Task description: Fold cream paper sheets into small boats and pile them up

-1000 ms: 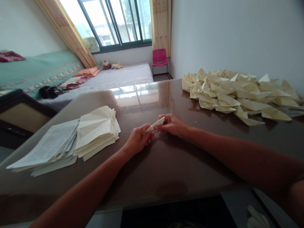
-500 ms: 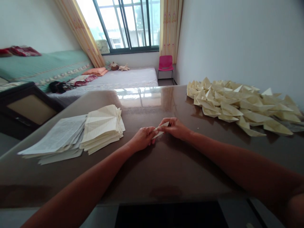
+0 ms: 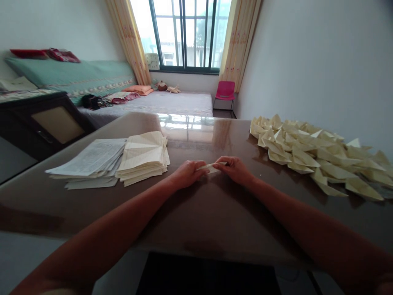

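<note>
A small cream folded paper (image 3: 212,168) is pinched between both hands just above the brown table. My left hand (image 3: 189,173) is closed on its left end, thumb on top. The fingers of my right hand (image 3: 232,167) grip its right end. Much of the paper is covered by fingers, so its exact folded shape is hard to make out. To the right lies a large heap of cream folded paper boats (image 3: 307,149). Left of my hands is a stack of cream paper sheets (image 3: 143,157) with crease lines, beside a stack of grey printed sheets (image 3: 92,159).
The glossy brown table (image 3: 196,221) spans the foreground. Beyond it are a bed (image 3: 190,102), a pink chair (image 3: 225,91) and a window. A dark cabinet (image 3: 46,119) stands at the left, and a white wall runs along the right.
The view has turned and levelled. Both hands still hold the folded paper, which has gone from slanting up to the right to lying nearly level, with the hands farther apart along it.
</note>
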Motion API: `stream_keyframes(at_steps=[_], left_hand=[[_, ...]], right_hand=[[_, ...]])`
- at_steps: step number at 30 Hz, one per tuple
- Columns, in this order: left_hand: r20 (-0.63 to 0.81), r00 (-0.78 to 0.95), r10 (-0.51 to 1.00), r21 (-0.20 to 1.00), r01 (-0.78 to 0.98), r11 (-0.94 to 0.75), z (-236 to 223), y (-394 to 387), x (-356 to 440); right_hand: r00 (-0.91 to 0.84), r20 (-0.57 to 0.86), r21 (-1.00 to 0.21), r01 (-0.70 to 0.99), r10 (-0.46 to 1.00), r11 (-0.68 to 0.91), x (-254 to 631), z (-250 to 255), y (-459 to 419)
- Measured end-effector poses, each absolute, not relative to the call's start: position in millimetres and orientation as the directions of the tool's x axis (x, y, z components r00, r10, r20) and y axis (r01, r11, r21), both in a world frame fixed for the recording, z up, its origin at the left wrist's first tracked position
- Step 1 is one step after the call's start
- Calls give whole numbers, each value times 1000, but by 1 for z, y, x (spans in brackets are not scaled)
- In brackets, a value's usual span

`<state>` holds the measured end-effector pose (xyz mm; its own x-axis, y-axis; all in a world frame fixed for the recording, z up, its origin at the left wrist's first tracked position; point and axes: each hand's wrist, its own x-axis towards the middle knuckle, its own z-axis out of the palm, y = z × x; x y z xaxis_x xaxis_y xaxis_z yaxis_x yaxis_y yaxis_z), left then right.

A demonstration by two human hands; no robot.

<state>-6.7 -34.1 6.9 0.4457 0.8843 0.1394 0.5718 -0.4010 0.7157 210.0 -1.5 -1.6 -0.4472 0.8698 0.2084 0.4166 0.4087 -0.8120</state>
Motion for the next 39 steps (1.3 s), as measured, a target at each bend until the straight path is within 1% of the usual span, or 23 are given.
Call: stream_keyframes(at_steps=[2,4,7,11,14,16,18,22,27,29,32,34,36,39], left_hand=[[192,414,890,711,566,-417,6,-29,-14],[227,398,889,708,560,-431,5,-25,-20],[253,398,882,723,528,-446,4,-21,-27],[254,416,873,720,521,-458,5,-21,-29],[270,484,832,667,529,-525,5,-22,-29],[303,539,786,601,532,-596,5,-23,-28],[312,577,755,533,552,-642,5,-24,-27],[288,598,748,455,602,-656,3,-25,-23],[304,611,731,421,602,-678,0,-23,-23],[330,586,740,426,607,-671,-2,-21,-25],[368,536,760,482,588,-649,-5,-16,-28],[378,505,776,516,581,-629,-8,-13,-29],[387,479,788,523,590,-615,-10,-11,-30],[414,458,787,503,606,-617,-11,-9,-30]], right_hand=[[-454,186,-810,431,871,398,215,-4,4],[-501,146,-817,426,853,389,222,-5,10],[-568,93,-856,374,818,358,230,-6,17],[-592,45,-873,368,804,319,232,-5,19],[-627,132,-859,314,768,404,229,-6,17],[-654,214,-820,284,726,498,226,-7,14],[-659,264,-774,290,704,563,223,-8,11],[-623,289,-750,325,727,576,218,-10,7],[-507,336,-737,383,794,557,213,-12,5],[-494,314,-766,372,811,524,213,-14,7],[-508,207,-857,318,836,406,213,-17,14],[-523,144,-896,291,840,335,213,-18,19],[-503,126,-888,327,855,323,212,-15,23],[-423,164,-833,425,891,355,219,-3,26]])
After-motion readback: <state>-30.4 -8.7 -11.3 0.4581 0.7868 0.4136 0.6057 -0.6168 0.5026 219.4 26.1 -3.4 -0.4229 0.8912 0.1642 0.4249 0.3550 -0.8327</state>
